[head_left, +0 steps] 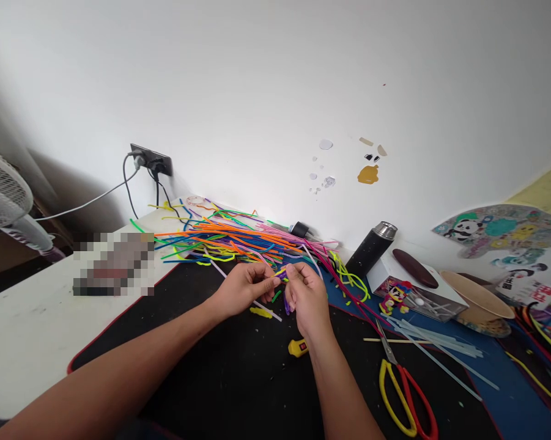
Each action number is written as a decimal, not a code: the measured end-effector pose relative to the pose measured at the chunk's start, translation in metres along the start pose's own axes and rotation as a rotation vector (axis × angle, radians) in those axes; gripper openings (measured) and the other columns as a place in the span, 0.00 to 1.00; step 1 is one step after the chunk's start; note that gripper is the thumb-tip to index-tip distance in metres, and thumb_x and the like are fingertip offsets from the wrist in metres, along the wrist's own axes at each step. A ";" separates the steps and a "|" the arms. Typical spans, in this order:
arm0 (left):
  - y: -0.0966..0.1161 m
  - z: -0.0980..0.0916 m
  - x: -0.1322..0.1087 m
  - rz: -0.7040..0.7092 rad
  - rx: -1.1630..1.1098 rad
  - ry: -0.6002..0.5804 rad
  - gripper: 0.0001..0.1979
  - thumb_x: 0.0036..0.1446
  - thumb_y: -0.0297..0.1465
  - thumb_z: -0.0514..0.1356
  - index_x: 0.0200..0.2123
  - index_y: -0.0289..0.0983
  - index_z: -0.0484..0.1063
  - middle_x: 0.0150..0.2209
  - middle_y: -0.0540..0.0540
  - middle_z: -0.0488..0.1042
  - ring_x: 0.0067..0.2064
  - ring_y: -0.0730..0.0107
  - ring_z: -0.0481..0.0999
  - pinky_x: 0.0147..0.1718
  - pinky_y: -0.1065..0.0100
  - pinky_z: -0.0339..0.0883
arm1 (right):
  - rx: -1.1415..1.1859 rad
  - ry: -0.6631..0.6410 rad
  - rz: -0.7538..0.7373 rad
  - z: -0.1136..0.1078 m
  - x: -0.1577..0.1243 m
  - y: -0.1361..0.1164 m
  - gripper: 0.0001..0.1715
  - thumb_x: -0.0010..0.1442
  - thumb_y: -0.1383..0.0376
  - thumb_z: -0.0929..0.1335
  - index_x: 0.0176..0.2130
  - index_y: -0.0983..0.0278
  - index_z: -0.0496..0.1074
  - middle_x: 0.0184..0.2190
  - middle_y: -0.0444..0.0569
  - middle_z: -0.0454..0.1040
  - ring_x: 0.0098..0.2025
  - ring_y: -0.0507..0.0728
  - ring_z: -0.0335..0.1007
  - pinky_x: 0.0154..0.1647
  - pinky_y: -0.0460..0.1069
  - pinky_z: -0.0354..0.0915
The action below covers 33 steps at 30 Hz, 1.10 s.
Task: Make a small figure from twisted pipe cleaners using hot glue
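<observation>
Between the fingertips of both hands is a small purple and yellow pipe cleaner piece. My left hand pinches it from the left. My right hand grips it from the right, with its fingers curled and partly hiding it. A purple end hangs below the right fingers. Under the hands, on the black mat, lie a yellow twisted piece, a short green bit and a pale lilac stem. A yellow-handled tool lies nearer me, partly covered by my right wrist.
A pile of coloured pipe cleaners spreads behind the hands. To the right are scissors, pale blue sticks, a small colourful figure, a black flask, a white box and a bowl. A fan stands left.
</observation>
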<state>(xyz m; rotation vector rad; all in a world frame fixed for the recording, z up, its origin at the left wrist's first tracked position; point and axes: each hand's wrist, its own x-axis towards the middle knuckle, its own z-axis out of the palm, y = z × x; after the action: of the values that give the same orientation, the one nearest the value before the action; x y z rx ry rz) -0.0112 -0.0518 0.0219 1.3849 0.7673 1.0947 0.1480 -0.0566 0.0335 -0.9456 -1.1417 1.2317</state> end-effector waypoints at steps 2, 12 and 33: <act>-0.001 0.000 0.000 0.007 0.018 -0.012 0.22 0.59 0.48 0.68 0.27 0.34 0.73 0.23 0.49 0.74 0.24 0.75 0.72 0.27 0.72 0.69 | 0.007 0.001 0.001 0.001 0.000 0.001 0.24 0.59 0.48 0.76 0.29 0.62 0.67 0.12 0.31 0.55 0.12 0.45 0.46 0.12 0.42 0.42; -0.004 -0.003 0.002 0.052 0.037 0.099 0.21 0.58 0.48 0.67 0.29 0.36 0.71 0.24 0.49 0.75 0.25 0.73 0.73 0.28 0.70 0.69 | 0.137 -0.028 0.060 0.005 -0.002 -0.003 0.23 0.59 0.47 0.75 0.36 0.62 0.70 0.15 0.33 0.61 0.12 0.45 0.50 0.12 0.41 0.46; 0.002 -0.010 0.006 -0.069 -0.357 -0.059 0.23 0.59 0.48 0.68 0.36 0.31 0.81 0.33 0.39 0.81 0.30 0.68 0.79 0.30 0.69 0.72 | 0.131 -0.020 0.072 0.001 -0.001 -0.009 0.22 0.56 0.50 0.78 0.39 0.63 0.74 0.15 0.32 0.58 0.13 0.45 0.49 0.14 0.42 0.45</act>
<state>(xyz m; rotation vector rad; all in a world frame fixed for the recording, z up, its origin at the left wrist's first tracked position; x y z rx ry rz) -0.0191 -0.0428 0.0237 1.0754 0.5413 1.0722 0.1486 -0.0586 0.0424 -0.8838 -1.0364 1.3599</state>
